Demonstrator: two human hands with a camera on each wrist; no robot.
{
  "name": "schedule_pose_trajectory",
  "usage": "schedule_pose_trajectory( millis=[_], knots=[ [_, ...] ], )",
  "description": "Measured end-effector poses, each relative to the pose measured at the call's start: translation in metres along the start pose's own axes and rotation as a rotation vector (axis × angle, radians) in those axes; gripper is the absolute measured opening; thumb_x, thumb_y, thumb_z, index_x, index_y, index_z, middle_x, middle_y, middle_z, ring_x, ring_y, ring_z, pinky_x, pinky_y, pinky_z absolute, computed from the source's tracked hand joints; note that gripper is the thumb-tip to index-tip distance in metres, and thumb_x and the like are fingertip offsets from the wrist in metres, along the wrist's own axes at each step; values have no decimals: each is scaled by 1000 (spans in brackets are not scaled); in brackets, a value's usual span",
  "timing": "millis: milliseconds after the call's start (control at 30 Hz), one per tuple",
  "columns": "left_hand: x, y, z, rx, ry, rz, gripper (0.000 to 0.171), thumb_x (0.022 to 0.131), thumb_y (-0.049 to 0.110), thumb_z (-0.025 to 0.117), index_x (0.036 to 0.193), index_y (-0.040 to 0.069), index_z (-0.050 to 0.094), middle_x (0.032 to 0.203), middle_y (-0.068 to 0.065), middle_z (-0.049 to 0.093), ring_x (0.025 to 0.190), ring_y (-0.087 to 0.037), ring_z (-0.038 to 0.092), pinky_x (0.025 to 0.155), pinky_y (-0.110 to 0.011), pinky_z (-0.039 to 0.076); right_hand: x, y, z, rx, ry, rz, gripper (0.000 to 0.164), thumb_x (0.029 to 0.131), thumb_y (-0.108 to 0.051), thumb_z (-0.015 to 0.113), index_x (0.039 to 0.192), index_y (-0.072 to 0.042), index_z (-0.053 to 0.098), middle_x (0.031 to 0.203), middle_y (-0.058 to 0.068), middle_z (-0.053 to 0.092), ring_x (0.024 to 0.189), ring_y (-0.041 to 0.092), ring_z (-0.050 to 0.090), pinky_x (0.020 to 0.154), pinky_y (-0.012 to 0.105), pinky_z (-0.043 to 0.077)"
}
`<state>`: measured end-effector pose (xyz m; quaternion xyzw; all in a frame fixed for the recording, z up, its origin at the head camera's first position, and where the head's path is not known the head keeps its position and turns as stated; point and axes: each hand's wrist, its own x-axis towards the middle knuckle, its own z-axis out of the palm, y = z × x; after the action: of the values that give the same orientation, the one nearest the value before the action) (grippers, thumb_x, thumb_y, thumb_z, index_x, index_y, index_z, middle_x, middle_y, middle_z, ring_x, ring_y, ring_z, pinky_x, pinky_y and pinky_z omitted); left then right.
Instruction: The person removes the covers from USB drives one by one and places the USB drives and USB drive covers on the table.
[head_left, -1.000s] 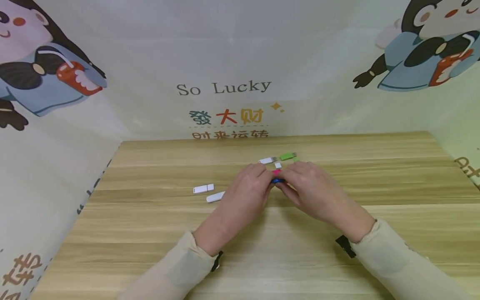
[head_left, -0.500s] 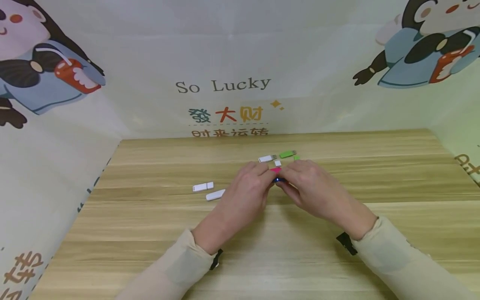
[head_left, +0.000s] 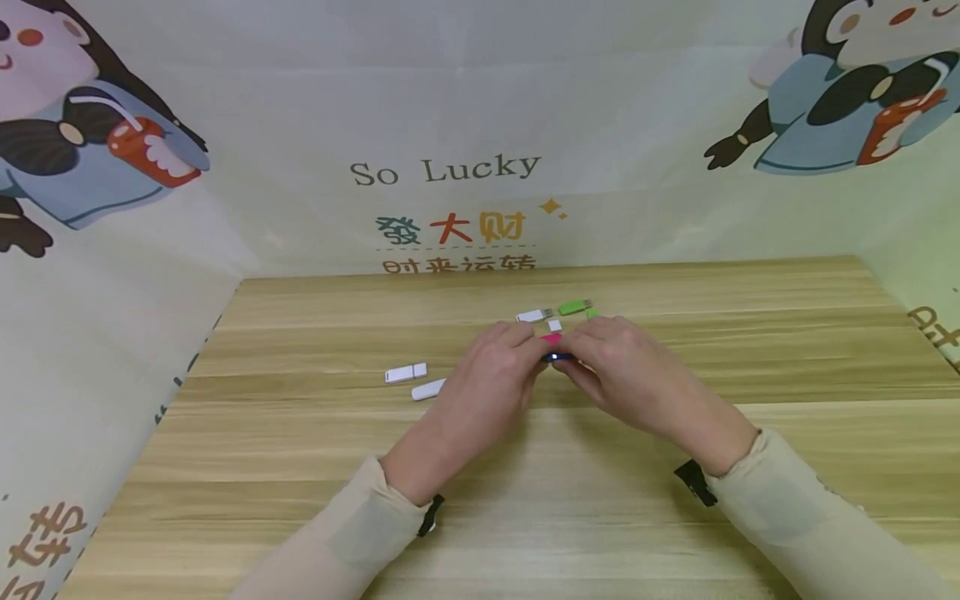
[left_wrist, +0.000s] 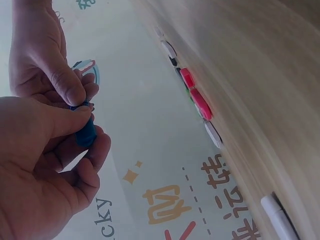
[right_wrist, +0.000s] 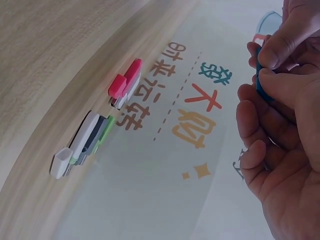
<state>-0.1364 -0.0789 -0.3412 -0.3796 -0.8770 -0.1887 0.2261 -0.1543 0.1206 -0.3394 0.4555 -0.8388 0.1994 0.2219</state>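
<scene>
Blue USB stick (left_wrist: 86, 134) sits pinched between both sets of fingers — left hand (head_left: 491, 375) and right hand (head_left: 626, 371) gripping opposite ends.

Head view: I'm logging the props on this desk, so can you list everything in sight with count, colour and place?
Blue USB stick: one, blue, pinched between both hands above the table.
White USB sticks: two, white, capped, left of the hands.
White uncapped stick: one, white, behind the hands.
White cap: one, white, beside it.
Green stick: one, green, far centre.
Pink stick: one, pink, just behind the fingers.
Table: one, light wood.
Backdrop: cartoon print, "So Lucky".
Left hand: pinches the blue stick.
Right hand: pinches it too.
</scene>
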Motion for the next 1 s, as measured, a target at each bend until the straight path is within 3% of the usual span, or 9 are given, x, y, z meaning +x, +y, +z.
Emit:
schedule_pose_trajectory(
  millis=[233,1000],
  knots=[
    [0,0,-3,2,-39,-44,17,94,5,67,110,3,72,88,1,60,84,-12,55,79,-25,47,0,2,1,-6,-8,9,20,86,-11,77,103,-3,73,97,7,73,90,22,69,78,39,54],
    [0,-1,-8,6,-54,-61,18,93,4,68,110,6,73,87,1,59,81,-14,56,75,-25,47,-1,3,-1,3,-18,6,22,87,-11,76,108,-5,73,99,5,73,91,20,68,77,38,53]
  ],
)
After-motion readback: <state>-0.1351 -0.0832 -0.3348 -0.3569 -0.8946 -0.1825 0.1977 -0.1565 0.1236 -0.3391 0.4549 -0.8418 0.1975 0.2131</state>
